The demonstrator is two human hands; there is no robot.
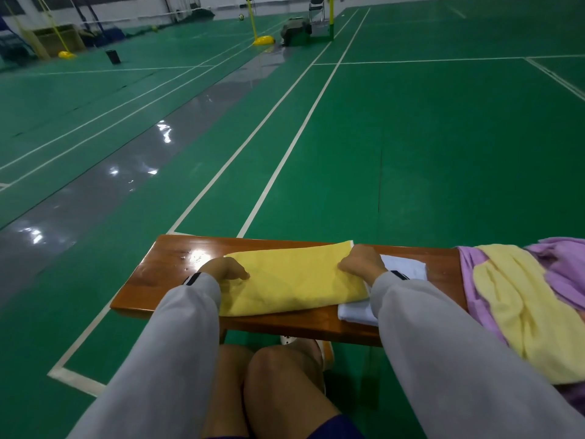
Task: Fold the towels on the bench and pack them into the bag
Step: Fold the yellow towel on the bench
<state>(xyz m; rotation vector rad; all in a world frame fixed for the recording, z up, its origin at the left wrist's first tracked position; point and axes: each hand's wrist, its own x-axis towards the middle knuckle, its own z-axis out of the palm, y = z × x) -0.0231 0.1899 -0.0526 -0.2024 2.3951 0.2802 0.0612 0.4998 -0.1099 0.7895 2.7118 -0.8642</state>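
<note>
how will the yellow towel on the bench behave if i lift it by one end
Likely floppy: the yellow towel lies creased and flat on the bench, so it would probably droop and unfold. Seems light: a thin folded layer.

No readable text or labels.

Yellow towel point(294, 277), white towel point(402, 269), brown bench point(152, 280), green floor point(411, 153)

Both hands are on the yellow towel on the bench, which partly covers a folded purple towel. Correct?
Not quite: the head view shows the yellow towel partly covering a folded white towel, not a purple one. The left hand and right hand are on it, on the bench.
</note>
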